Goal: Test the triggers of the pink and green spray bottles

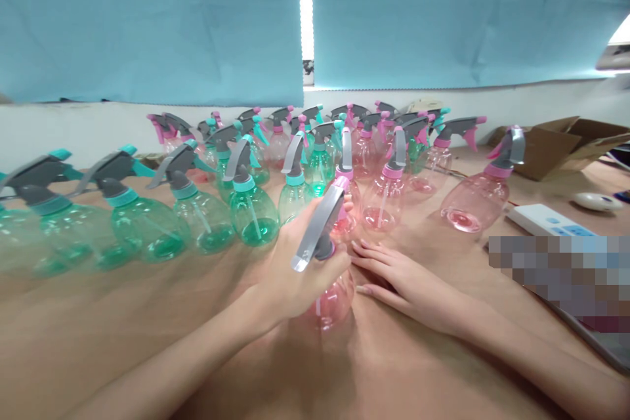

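A clear pink spray bottle [327,305] with a grey and pink trigger head stands on the wooden table [236,348] in front of me. My left hand [288,262] is wrapped around its neck, with fingers up by the trigger. Just right of the bottle, my right hand [398,272] lies palm down on the table, fingers stretched out and their tips close to the bottle. Behind my hands stand another pink spray bottle [381,203] and a green spray bottle [253,216]. The left hand partly covers the held bottle's neck.
Several green spray bottles line the left, including one green bottle [147,226]. More bottles crowd the back. At right are a tilted-looking pink bottle [477,200], a cardboard box [551,144], a white power strip [551,220], a white mouse [595,202] and a blurred-out flat object [566,282].
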Motion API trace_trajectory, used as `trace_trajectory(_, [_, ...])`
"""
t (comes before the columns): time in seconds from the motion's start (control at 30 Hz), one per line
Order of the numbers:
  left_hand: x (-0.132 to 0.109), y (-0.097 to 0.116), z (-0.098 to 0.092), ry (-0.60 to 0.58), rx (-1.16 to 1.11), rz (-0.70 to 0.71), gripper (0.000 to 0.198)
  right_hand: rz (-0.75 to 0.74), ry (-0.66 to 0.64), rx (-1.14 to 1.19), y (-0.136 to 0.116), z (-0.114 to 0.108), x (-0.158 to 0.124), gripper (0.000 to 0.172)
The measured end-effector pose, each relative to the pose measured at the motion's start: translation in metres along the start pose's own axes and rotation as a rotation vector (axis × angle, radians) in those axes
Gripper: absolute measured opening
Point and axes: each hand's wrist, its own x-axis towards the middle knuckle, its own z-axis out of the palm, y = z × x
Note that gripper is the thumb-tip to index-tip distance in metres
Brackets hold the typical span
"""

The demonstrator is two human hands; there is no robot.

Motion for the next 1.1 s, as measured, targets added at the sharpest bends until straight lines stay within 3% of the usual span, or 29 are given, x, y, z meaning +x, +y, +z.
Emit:
trace_trajectory(0.57, [-0.0006, -0.0002, -0.0004, 0.006, 0.042, 0.012, 0.026, 0.014, -0.019, -0.009, -0.0020, -0.0021, 0.0008, 0.054])
trace_trajectory(0.83, [-0.0003, -0.0011, 0.0004, 0.003, 0.011, 0.018, 0.035, 0.014, -0.041, -0.043, -0.0015, -0.0023, 0.0011, 0.057])
trace_trajectory(1.1, [0.0002, 0.0001, -0.0009, -0.005, 0.040, 0.012, 0.022, 0.006, -0.032, -0.048, -0.0016, -0.0014, 0.0004, 0.056])
